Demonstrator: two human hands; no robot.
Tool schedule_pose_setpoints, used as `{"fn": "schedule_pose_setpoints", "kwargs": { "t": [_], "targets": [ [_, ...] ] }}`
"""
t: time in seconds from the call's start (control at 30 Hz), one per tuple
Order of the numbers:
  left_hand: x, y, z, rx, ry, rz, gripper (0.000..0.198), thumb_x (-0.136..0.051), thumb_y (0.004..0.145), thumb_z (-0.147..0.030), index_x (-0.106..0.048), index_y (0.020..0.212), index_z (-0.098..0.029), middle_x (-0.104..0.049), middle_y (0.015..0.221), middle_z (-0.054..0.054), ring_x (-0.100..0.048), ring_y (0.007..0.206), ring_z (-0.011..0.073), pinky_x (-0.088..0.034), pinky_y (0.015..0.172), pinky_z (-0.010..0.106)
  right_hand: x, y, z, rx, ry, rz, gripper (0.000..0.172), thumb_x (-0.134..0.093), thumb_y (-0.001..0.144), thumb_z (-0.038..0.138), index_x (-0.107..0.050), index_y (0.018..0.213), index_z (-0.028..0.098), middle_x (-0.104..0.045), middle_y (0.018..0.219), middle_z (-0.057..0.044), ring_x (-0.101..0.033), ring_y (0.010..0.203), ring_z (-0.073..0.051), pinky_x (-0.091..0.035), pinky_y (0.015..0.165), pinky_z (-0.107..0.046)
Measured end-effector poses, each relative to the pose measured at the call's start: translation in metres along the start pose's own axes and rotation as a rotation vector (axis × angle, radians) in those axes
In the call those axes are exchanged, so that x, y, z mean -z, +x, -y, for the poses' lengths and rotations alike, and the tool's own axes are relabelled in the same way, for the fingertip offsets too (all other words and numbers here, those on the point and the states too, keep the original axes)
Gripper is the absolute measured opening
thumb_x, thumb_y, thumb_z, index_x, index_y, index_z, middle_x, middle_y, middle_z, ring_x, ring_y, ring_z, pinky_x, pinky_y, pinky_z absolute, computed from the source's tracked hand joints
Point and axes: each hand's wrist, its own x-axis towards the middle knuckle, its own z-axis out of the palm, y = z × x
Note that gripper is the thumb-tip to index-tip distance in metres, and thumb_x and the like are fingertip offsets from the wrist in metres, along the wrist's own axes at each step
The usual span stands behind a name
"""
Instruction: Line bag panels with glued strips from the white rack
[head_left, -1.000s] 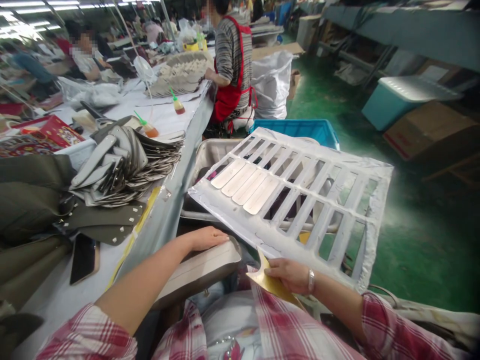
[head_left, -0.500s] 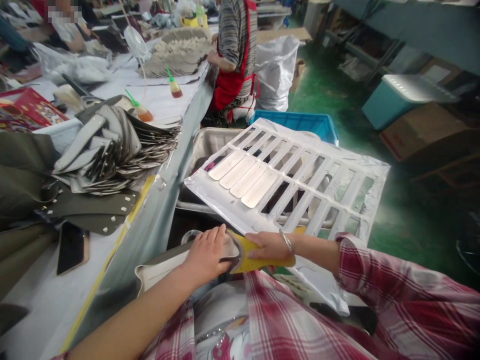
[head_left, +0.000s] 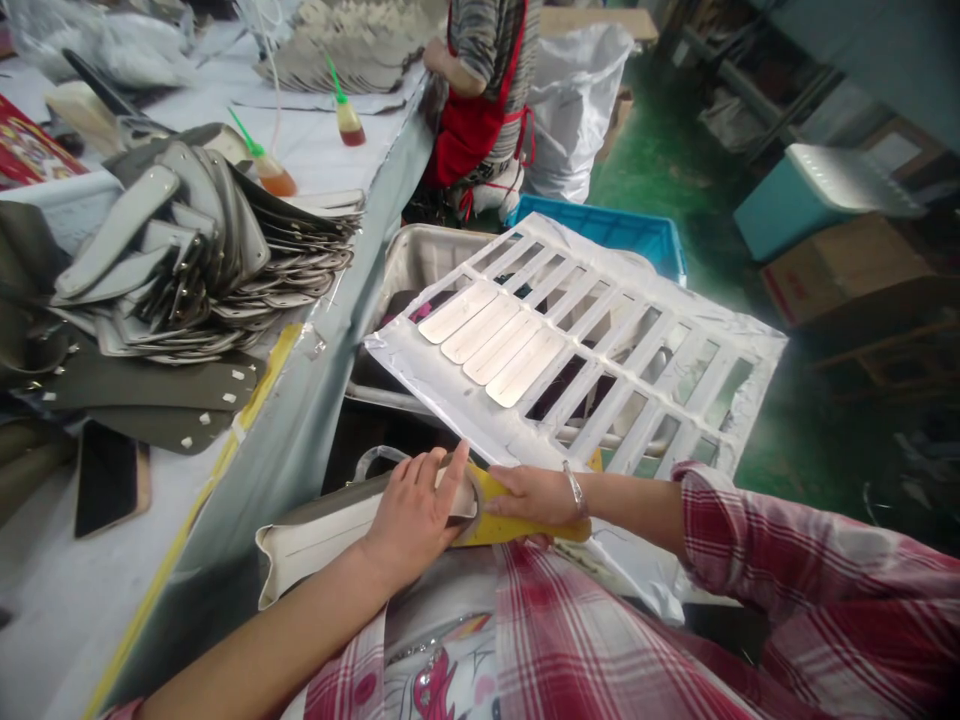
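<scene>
In front of my body lies a grey leather-like piece with a pale lining [head_left: 319, 535], one end curved around a yellow form [head_left: 491, 490]. My left hand [head_left: 416, 515] lies over that end and holds it against the form, index finger raised and the other fingers bent across it. Its thumb is hidden. My right hand [head_left: 536, 495] grips the yellow form, its thumb along the top. Just beyond my hands is a white slotted rack [head_left: 480, 410], with several pale rounded strips [head_left: 495, 340] lying on it at the left.
On the table at left are a heap of grey lined pieces [head_left: 217, 250], a phone [head_left: 111, 478] and two green-nozzled bottles [head_left: 276, 178]. A grey bin [head_left: 420, 245] and a blue crate [head_left: 637, 235] stand under the rack. A person in a red apron [head_left: 472, 135] works ahead.
My left index finger has lifted away from the other fingers. Table things sit lower and further left in view, as the camera has shifted. My right hand keeps its hold on the yellow form.
</scene>
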Motion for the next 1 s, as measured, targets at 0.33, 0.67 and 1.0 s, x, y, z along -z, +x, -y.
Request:
{"fn": "schedule_pose_setpoints", "kwargs": {
  "t": [0.33, 0.67, 1.0],
  "targets": [
    [0.005, -0.007, 0.02, -0.101, -0.028, 0.066, 0.092, -0.055, 0.072, -0.02, 0.001, 0.144, -0.015, -0.033, 0.14, 0.02, -0.035, 0.126, 0.0322, -0.029, 0.101, 0.046, -0.023, 0.012, 0.009, -0.093, 0.185, -0.13, 0.025, -0.043, 0.088, 0.044, -0.038, 0.091, 0.019, -0.057, 0.058, 0.003, -0.054, 0.043, -0.013, -0.04, 0.039, -0.023],
    [-0.001, -0.015, 0.01, -0.035, 0.009, -0.029, 0.086, -0.063, 0.072, -0.039, -0.02, 0.141, -0.01, -0.035, 0.141, 0.018, -0.035, 0.127, 0.0298, -0.026, 0.104, 0.042, -0.07, -0.005, 0.021, -0.142, 0.53, -0.512, 0.028, -0.044, 0.085, 0.046, -0.038, 0.092, 0.02, -0.055, 0.058, 0.003, -0.054, 0.037, -0.016, -0.04, 0.03, -0.024],
    [-0.004, -0.029, 0.009, 0.016, 0.04, -0.091, 0.084, -0.066, 0.07, -0.048, -0.031, 0.138, -0.014, -0.037, 0.141, 0.014, -0.036, 0.126, 0.0285, -0.027, 0.103, 0.043, -0.049, 0.004, 0.05, 0.447, 1.181, -1.034, 0.031, -0.069, 0.065, 0.033, -0.051, 0.085, 0.018, -0.046, 0.059, 0.006, -0.045, 0.05, -0.007, -0.045, 0.052, -0.023]
  ]
}}
